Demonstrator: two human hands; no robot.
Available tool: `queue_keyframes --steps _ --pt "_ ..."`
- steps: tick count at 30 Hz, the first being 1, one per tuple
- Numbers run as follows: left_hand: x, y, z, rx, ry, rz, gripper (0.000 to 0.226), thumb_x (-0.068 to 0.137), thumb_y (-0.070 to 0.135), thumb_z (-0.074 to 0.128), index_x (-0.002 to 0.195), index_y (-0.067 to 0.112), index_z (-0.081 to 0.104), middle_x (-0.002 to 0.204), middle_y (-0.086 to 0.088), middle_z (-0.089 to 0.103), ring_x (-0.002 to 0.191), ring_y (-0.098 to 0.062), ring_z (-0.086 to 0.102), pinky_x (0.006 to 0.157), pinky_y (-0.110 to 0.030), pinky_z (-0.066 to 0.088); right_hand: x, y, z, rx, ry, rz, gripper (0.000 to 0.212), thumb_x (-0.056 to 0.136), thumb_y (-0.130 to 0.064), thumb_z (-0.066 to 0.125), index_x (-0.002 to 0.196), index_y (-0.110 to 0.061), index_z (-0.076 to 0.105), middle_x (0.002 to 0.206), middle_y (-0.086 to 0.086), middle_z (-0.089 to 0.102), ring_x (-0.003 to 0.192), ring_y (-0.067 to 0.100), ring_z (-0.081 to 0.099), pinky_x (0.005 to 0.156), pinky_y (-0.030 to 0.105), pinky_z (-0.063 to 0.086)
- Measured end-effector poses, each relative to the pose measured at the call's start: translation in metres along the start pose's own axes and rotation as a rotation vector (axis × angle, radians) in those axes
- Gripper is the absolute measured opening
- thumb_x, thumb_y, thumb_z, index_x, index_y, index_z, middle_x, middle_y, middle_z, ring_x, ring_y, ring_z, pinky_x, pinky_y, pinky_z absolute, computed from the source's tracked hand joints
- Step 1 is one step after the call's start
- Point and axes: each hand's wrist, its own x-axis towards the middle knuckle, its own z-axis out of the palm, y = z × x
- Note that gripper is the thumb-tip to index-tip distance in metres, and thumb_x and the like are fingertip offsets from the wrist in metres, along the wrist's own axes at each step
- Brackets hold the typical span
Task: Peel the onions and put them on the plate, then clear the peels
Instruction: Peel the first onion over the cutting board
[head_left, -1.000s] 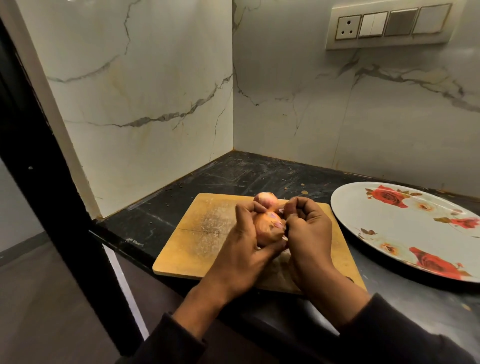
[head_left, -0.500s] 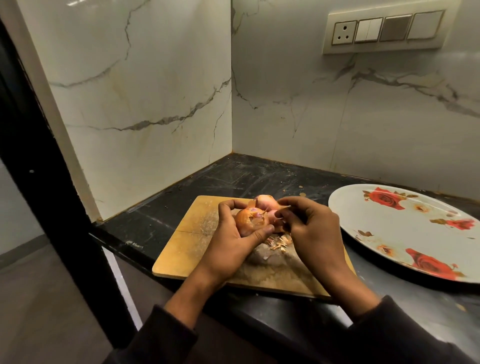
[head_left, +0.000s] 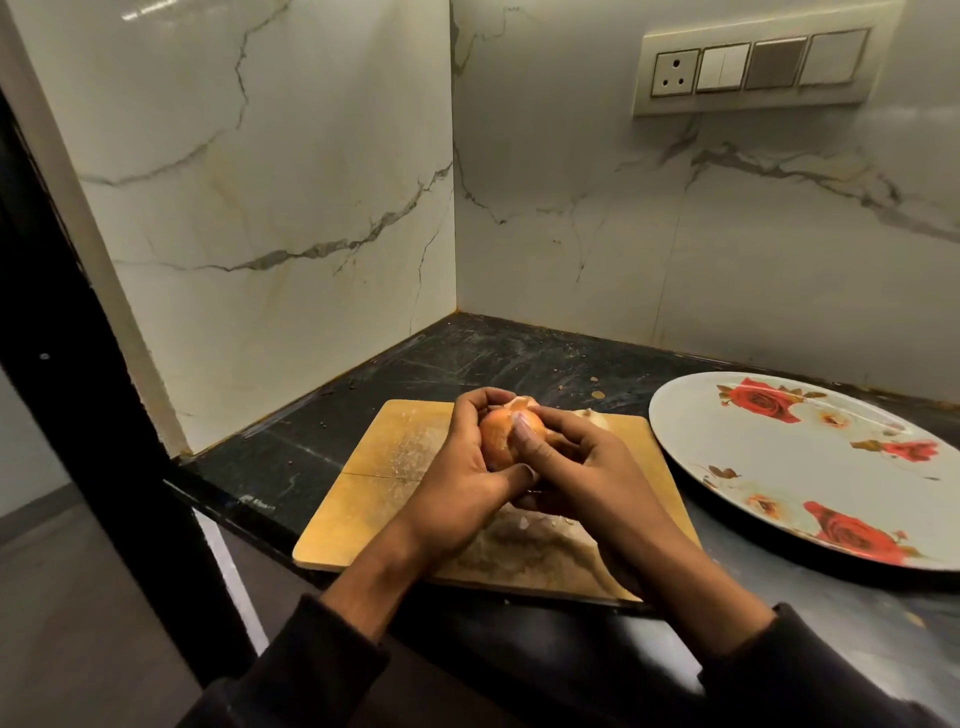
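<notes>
Onion (head_left: 500, 435) cupped in left hand (head_left: 464, 480) fingers above board (head_left: 374, 493); right hand (head_left: 582, 473) thumb presses its skin, apparently for peeling

Both hands, left (head_left: 457, 467) and right (head_left: 576, 467), around an onion (head_left: 498, 434) above a wooden board (head_left: 363, 493).

The cutting board (head_left: 374, 499) is pale wood, matt, scuffed and whitish at its middle. Under it the tabletop (head_left: 291, 457) is dark polished stone, scratched and dusty. Right of the board, the plate (head_left: 691, 415) looks glossy, printed with red roses. Behind the board, the walls (head_left: 291, 171) are smooth veined marble with a sheen. The onion (head_left: 497, 431) has dry, papery orange skin.
</notes>
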Motion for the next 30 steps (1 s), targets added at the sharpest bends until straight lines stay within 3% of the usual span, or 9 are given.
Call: queue_keyframes --steps 3,6,8,11,16,20,23,28,30 --pt "0.0 -0.002 -0.003 -0.154 -0.07 -0.077 0.057 0.085 0.004 0.064 0.132 0.025 0.039 0.129 -0.008 0.05 0.109 -0.018 0.067 0.088 -0.032 0.058 0.001 0.003 -0.009 0.087 -0.059 0.058 0.054 0.083 -0.036 0.073 0.134 -0.023 0.063 0.119 0.007 0.072 0.099 0.022 0.075 0.073 0.03 0.061" --pt "-0.002 -0.003 -0.001 -0.345 -0.077 -0.127 0.04 0.093 0.026 0.063 0.129 0.019 0.047 0.132 -0.013 0.053 0.116 -0.025 0.064 0.098 -0.038 0.055 -0.004 0.007 -0.017 0.043 -0.117 0.012 0.053 0.084 -0.029 0.074 0.136 -0.029 0.062 0.123 0.007 0.07 0.1 0.024 0.074 0.075 0.035 0.061" --pt "-0.002 -0.004 0.003 -0.271 -0.039 -0.101 0.033 0.097 0.028 0.058 0.127 0.015 0.053 0.126 -0.009 0.06 0.112 -0.018 0.067 0.091 -0.032 0.057 -0.007 0.008 -0.022 -0.079 -0.092 -0.073 0.053 0.081 -0.029 0.076 0.132 -0.036 0.064 0.126 -0.003 0.069 0.105 0.019 0.073 0.078 0.033 0.061" --pt "0.001 -0.005 0.006 -0.157 0.054 -0.002 0.023 0.093 0.011 0.063 0.115 0.006 0.062 0.107 -0.003 0.071 0.098 -0.016 0.073 0.078 -0.025 0.059 -0.011 0.01 -0.032 -0.279 -0.028 -0.174 0.056 0.072 -0.038 0.081 0.126 -0.042 0.065 0.118 -0.015 0.071 0.106 0.009 0.07 0.084 0.028 0.06" --pt "0.007 -0.006 0.015 -0.024 0.175 0.085 0.011 0.089 0.006 0.069 0.097 0.0 0.073 0.09 0.001 0.076 0.085 -0.009 0.073 0.07 -0.022 0.058 -0.017 0.013 -0.036 -0.395 0.073 -0.259 0.05 0.061 -0.049 0.082 0.107 -0.048 0.063 0.1 -0.025 0.069 0.099 -0.004 0.065 0.075 0.014 0.054" --pt "0.017 -0.014 0.022 0.062 0.287 0.041 0.008 0.09 0.014 0.07 0.094 0.009 0.076 0.091 0.0 0.076 0.088 -0.01 0.072 0.076 -0.029 0.061 -0.017 0.021 -0.037 -0.39 0.1 -0.265 0.051 0.064 -0.046 0.085 0.111 -0.044 0.066 0.105 -0.026 0.067 0.099 0.002 0.067 0.076 0.021 0.058" --pt "0.021 -0.018 0.018 -0.059 0.345 -0.026 0.01 0.094 0.008 0.064 0.099 0.007 0.073 0.09 -0.005 0.076 0.085 -0.012 0.073 0.069 -0.025 0.059 -0.014 0.021 -0.035 -0.379 0.101 -0.27 0.049 0.07 -0.036 0.088 0.115 -0.038 0.067 0.11 -0.02 0.067 0.102 0.002 0.066 0.078 0.023 0.059" --pt "0.02 -0.022 0.02 0.09 0.316 0.031 0.028 0.102 0.005 0.051 0.1 0.025 0.071 0.092 0.005 0.072 0.08 -0.001 0.067 0.07 -0.018 0.055 -0.01 0.022 -0.04 -0.27 0.157 -0.184 0.038 0.077 -0.027 0.085 0.11 -0.037 0.067 0.103 -0.017 0.069 0.098 0.005 0.069 0.082 0.023 0.059" --pt "0.021 -0.022 0.023 0.121 0.276 0.03 0.028 0.105 0.013 0.047 0.098 0.029 0.069 0.094 0.008 0.071 0.083 0.003 0.065 0.07 -0.016 0.051 -0.008 0.023 -0.04 -0.204 0.164 -0.137 0.032 0.082 -0.025 0.081 0.11 -0.036 0.07 0.097 -0.016 0.071 0.099 0.01 0.07 0.084 0.031 0.061"
